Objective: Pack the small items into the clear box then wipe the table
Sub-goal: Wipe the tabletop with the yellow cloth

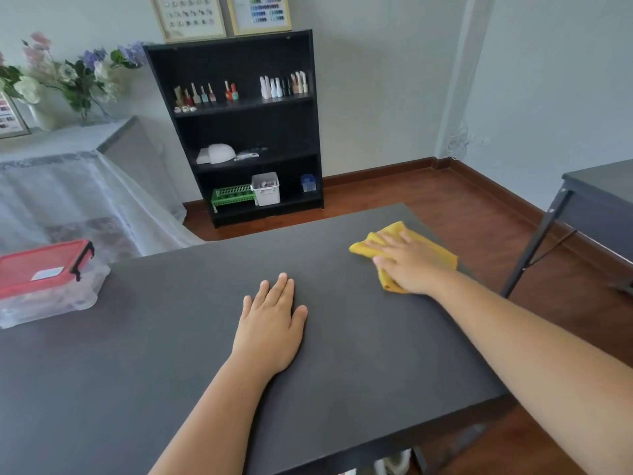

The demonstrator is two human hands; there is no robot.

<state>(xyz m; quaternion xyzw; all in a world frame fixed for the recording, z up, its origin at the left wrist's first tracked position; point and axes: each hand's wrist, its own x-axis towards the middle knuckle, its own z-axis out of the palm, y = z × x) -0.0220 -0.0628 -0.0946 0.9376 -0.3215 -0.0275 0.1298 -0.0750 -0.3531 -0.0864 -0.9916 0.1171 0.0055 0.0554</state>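
Observation:
A yellow cloth (pixel 442 257) lies near the far right corner of the dark grey table (pixel 171 354). My right hand (pixel 407 264) presses flat on top of it, fingers spread and pointing left. My left hand (pixel 270 323) rests flat and empty on the bare tabletop near the middle, fingers together pointing away from me. The clear box (pixel 51 296) with a red lid (pixel 37 264) stands at the table's left edge; its lid is on and its black latch is down. Small items show dimly through its wall.
The table's right edge runs just past the cloth, with wooden floor (pixel 445 207) beyond. A black shelf unit (pixel 239 132) with small bottles stands against the far wall. A second dark table (pixel 599 200) is at the right; a lace-covered table (pixel 68 186) at the left.

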